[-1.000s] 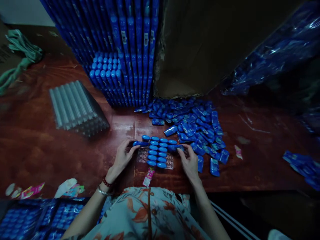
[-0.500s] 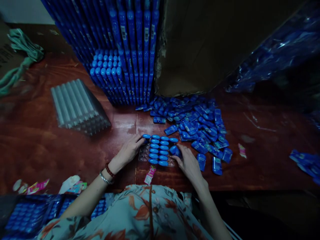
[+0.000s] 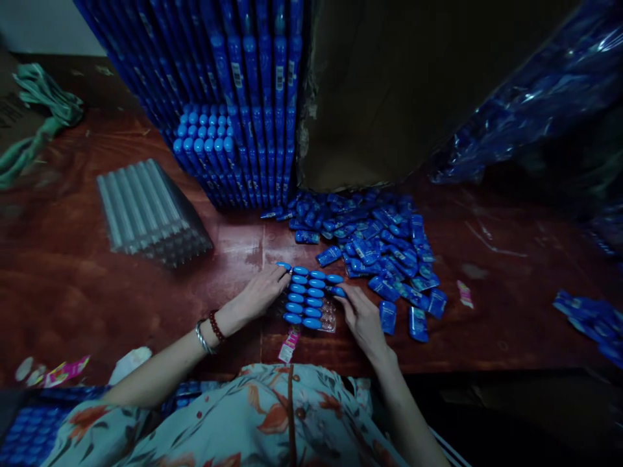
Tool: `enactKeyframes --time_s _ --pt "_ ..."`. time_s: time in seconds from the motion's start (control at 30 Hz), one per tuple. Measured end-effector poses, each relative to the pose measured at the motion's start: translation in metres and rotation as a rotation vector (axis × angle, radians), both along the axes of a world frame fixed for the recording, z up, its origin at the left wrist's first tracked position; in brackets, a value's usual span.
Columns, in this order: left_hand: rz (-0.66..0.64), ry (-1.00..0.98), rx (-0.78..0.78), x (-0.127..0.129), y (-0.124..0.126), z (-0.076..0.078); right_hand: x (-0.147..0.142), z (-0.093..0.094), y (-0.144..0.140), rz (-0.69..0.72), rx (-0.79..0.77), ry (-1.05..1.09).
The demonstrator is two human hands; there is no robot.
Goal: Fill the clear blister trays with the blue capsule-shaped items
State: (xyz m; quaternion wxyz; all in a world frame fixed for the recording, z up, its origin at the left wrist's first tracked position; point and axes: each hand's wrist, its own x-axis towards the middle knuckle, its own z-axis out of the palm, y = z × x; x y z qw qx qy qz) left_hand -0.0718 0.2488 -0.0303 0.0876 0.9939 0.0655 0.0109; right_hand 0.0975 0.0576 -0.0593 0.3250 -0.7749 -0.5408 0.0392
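item one: our left hand (image 3: 263, 293), fingers together and curved, fingertips resting against the left edge of the clear plastic blister tray (image 3: 329, 320) and its upper left blue oval capsule-shaped pieces (image 3: 306, 296); we cannot tell whether it pinches one. a dark red bead bracelet and a metal bangle (image 3: 209, 331) sit on that wrist.

item two: our right hand (image 3: 361, 316), fingers loosely bent, forefinger and thumb pinching a single blue oval piece (image 3: 339, 291) at the tray's right edge.

item three: the tray itself, lying flat on the reddish brown wooden table (image 3: 73, 285) directly in front of us, between both hands, filled with rows of the blue pieces.

item four: a loose heap of small blue foil sachets (image 3: 384, 246), just right of and behind the tray.

item five: a tall stack of filled blue blister cards (image 3: 243, 97), standing behind the tray.

item six: a stack of empty clear ribbed plastic trays (image 3: 146, 211), well to the left.

item seven: a brown cardboard sheet (image 3: 413, 84), leaning behind the heap.

item eight: a pink printed label (image 3: 289, 344), near the table's front edge, just below the tray.
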Motion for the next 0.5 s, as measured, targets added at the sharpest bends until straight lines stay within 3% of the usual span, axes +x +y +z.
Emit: enactKeyframes --time_s 0.13,0.27,0.37,0.5 --pt "0.065 -0.225 -0.052 -0.014 0.005 -0.013 -0.001 0.012 0.008 0.073 -0.341 -0.297" --pt "0.115 -0.371 -0.087 -0.008 0.020 -0.002 -0.005 0.036 0.021 0.093 -0.573 -0.383" --pt "0.141 -0.388 -0.118 0.021 0.041 0.008 -0.008 0.048 0.029 0.102 -0.686 -0.397" --pt "0.131 -0.198 -0.146 0.078 0.065 0.000 -0.009 0.053 0.035 0.099 -0.760 -0.412"
